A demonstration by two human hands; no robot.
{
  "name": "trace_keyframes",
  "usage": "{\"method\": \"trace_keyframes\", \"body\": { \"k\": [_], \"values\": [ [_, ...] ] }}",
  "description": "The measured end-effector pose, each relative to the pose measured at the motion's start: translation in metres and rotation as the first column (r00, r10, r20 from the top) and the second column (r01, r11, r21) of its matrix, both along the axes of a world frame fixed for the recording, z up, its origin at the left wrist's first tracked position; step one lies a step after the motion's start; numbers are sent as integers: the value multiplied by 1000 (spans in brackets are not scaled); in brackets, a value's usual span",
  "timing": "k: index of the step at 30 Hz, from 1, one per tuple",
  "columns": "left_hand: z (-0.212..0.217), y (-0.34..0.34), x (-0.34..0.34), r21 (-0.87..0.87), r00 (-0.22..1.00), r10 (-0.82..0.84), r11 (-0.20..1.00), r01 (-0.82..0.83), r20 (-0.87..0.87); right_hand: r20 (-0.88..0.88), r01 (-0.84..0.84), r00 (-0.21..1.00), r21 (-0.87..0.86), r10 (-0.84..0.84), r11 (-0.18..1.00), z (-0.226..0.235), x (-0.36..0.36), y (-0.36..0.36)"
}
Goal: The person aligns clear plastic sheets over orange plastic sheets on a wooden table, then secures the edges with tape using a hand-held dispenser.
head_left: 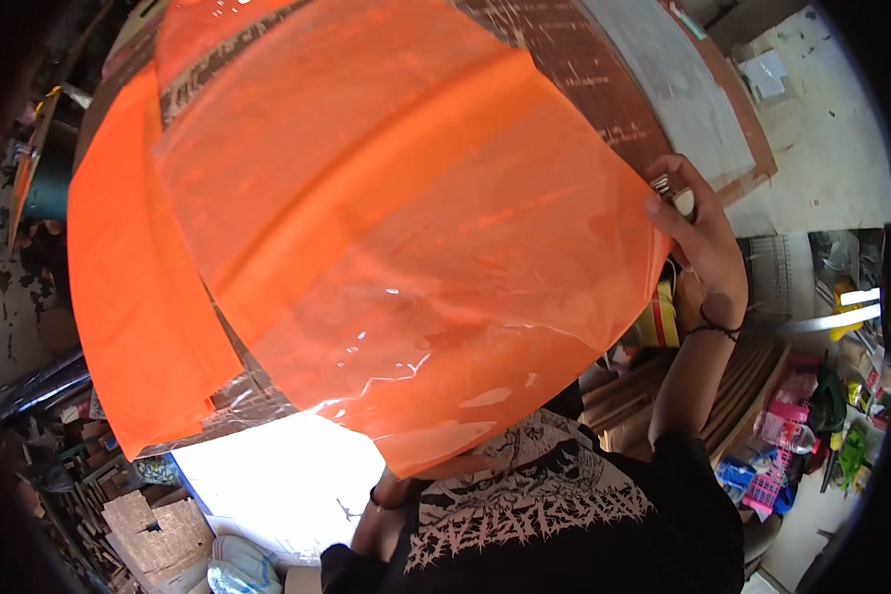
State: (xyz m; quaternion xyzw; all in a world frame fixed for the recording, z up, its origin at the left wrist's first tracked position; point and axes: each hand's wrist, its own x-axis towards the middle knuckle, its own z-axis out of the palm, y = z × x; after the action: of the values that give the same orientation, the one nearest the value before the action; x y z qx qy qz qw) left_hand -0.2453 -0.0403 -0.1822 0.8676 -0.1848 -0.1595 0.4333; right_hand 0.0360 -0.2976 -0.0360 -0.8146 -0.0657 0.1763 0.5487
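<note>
A large translucent orange plastic sheet [445, 228] is spread in front of me, creased and shiny near its close edge. My right hand [701, 223] pinches its right edge between thumb and fingers. Something small and silvery with a white part shows at those fingers; I cannot make out what it is. At the near corner, close to my shirt, my left hand [445, 468] holds the sheet, its fingers partly covered by it. More orange sheet [144, 277] lies beneath and to the left, over the edge of a brown table [604, 74].
Clear plastic [688, 84] covers part of the table's far right. A white surface [832, 129] lies beyond it. Wooden strips [698, 396] are stacked at right, near coloured plastic items [772, 485]. Scrap wood [153, 530] and a bright white panel [277, 485] are at lower left.
</note>
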Motion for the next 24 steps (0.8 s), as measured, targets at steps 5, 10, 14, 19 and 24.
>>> {"method": "trace_keyframes", "body": {
  "k": [5,10,14,19,24],
  "values": [
    [-33,53,-75,-879,877,74,-86,-470,-476,229,-173,957,-52,180,984,2,50,18],
    [15,86,-52,-892,915,79,-269,-363,-396,214,-326,900,-247,379,913,3,88,57],
    [55,94,-44,-734,712,337,82,-674,-616,328,-430,798,-276,505,859,-4,128,94],
    [123,79,5,-608,579,594,181,-773,-559,76,-451,859,-359,507,817,24,150,138],
    [159,112,66,-619,479,773,146,-772,-416,332,-284,887,-153,320,947,40,168,160]
  ]
}}
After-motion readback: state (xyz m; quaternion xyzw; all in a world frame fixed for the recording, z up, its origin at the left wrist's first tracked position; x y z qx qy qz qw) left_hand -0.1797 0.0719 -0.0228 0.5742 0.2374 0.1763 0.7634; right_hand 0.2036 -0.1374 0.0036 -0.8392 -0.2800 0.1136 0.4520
